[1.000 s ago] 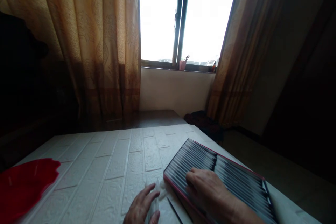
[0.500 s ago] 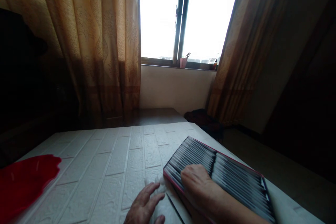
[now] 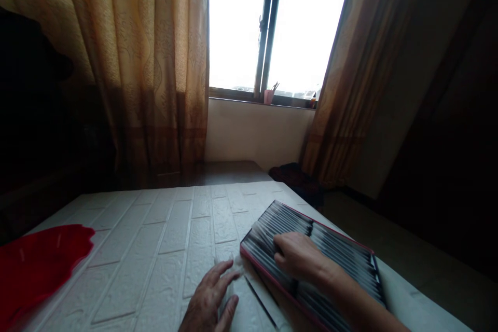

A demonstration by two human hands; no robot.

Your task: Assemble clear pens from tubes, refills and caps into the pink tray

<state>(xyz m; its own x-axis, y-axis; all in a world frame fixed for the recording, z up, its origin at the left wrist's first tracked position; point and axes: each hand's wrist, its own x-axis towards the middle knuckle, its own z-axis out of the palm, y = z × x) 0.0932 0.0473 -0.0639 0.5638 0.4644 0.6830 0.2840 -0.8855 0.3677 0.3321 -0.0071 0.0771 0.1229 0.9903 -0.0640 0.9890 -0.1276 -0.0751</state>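
A flat rectangular case (image 3: 342, 249) with a red edge and two rows of thin dark, ridge-like strips lies at an angle on the table. My right hand (image 3: 298, 254) is closed over its left row; the fingers curl downward and what they hold, if anything, is hidden. A blurred whitish, see-through sheet or streak shows beside that hand on the strips. Left of the case, my left hand (image 3: 213, 290) rests with fingers apart, beside a crumpled clear material (image 3: 233, 264). Between that hand and the case lies a thin dark stick (image 3: 260, 301).
The table has a white brick-patterned cover (image 3: 155, 249). A red scalloped dish or tray (image 3: 42, 264) lies at the left. Beyond the table are a dark surface (image 3: 233, 171), a dark cloth heap (image 3: 295, 176), curtains (image 3: 155, 62) and a pink cup (image 3: 268, 96) on the windowsill.
My right hand has shifted slightly over the strips, with a whitish streak now beside it. The case sits a little further left in view. My left hand has barely moved.
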